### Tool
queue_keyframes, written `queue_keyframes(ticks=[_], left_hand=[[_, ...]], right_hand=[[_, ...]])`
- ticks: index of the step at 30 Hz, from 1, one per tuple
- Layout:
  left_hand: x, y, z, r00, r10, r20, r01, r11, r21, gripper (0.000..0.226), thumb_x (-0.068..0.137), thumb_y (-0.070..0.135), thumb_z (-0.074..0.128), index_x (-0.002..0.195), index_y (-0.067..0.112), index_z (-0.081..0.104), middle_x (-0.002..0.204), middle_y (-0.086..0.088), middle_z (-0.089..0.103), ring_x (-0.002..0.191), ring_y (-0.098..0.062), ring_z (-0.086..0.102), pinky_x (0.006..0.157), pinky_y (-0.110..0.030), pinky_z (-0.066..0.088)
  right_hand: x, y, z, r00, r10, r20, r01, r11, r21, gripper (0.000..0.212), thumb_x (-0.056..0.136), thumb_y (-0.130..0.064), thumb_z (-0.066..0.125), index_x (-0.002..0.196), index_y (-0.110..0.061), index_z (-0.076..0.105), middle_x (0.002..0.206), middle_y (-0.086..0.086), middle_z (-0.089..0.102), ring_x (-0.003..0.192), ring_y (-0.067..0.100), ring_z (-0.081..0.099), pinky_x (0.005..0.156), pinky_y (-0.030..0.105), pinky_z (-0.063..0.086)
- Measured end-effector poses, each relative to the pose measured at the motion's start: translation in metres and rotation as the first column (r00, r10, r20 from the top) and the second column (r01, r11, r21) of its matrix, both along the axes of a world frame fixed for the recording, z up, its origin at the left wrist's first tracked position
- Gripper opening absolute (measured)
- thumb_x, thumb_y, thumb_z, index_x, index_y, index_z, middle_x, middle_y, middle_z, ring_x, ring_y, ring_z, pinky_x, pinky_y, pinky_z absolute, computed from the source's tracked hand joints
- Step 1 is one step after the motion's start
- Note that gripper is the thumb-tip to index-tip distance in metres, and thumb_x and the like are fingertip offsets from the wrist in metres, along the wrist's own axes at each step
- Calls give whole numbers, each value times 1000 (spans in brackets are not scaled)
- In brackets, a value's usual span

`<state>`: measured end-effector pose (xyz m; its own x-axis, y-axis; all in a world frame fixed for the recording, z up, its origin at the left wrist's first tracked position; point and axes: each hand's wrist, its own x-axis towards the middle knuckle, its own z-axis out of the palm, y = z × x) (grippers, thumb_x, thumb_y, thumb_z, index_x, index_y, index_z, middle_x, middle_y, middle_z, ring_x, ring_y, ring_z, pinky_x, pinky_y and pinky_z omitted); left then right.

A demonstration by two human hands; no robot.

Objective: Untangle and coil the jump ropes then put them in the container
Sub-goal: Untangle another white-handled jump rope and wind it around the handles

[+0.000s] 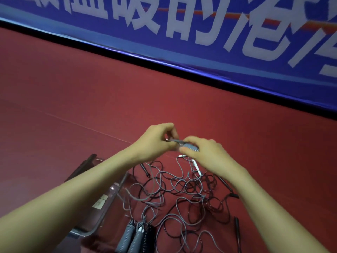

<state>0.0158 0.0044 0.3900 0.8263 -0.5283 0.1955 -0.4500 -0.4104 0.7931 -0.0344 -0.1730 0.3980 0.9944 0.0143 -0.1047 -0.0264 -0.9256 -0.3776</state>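
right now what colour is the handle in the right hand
The handle is ribbed grey, head view.

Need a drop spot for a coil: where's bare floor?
Free: red floor between the blue banner and the left hand and right hand, which grip a grey handle; also left of the clear container. Crowded: rope tangle below them, handles at bottom edge.

Left grip [155, 141] pinches cord [173, 140]; right grip [202, 152] holds grey handle [189, 149]

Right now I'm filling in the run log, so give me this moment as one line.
step: untangling | left hand: pinches grey cord | right hand: grips grey handle | tangle: on red floor | container: left of tangle
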Motion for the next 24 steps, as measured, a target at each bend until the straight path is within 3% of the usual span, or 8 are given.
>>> queue_keyframes(ticks=[4,9,11,13,15,18,21,24], left_hand=[[-5,-4,5,817,-120,-564,-14,974,-227,25,97,31,54,96,7,61,61,3,55,44,-5,35,42,-16,28],[-2,2,11,575,-236,-784,-55,944,-325,22,94,23,56,91,6,71,65,3,58,54,-6,48,55,-19,47],[-2,3,14,607,-217,-764,-94,936,-340,14,89,15,62,87,7,73,67,1,64,61,-7,59,63,-23,55],[-5,2,15,773,-158,-615,-77,938,-338,9,88,11,66,83,5,71,62,0,63,59,-9,61,60,-20,53],[-9,0,16,929,-35,-368,-71,960,-272,13,88,14,68,78,5,68,52,3,58,47,-7,54,50,-14,43],[-12,-3,14,986,57,-154,-88,975,-206,24,92,31,63,77,11,62,50,6,56,41,-6,40,45,-16,32],[-12,-8,14,948,11,-317,-82,974,-210,47,96,51,45,76,14,66,50,3,51,45,-9,36,48,-21,28],[-6,-7,13,809,-151,-568,-87,925,-370,45,97,44,45,82,9,69,54,4,44,50,-9,28,52,-23,23]], right_hand=[[-1,-3,-4,954,20,300,27,988,-151,47,95,-57,40,140,-46,40,108,3,61,101,33,60,82,36,44],[3,-9,-16,769,77,635,21,989,-146,46,90,-50,51,130,-28,59,86,5,59,69,31,63,59,31,44],[5,-8,-16,696,92,712,31,987,-158,50,87,-50,46,124,-22,64,80,5,59,58,29,61,51,29,43],[6,-7,-16,680,80,729,37,989,-143,52,86,-51,44,124,-20,64,80,5,59,57,29,61,49,29,44],[6,-6,-13,668,48,742,45,993,-105,52,87,-52,46,125,-20,62,79,4,57,58,29,60,52,27,40],[6,-5,-10,661,-4,751,49,998,-38,52,88,-51,48,128,-21,61,80,4,57,59,29,59,55,26,38],[8,-8,-8,628,5,778,42,998,-40,52,89,-49,46,131,-23,59,81,4,57,58,25,57,55,25,38],[5,-9,-5,657,-47,752,59,998,11,51,90,-50,50,133,-25,57,86,4,59,65,25,59,60,25,37]])
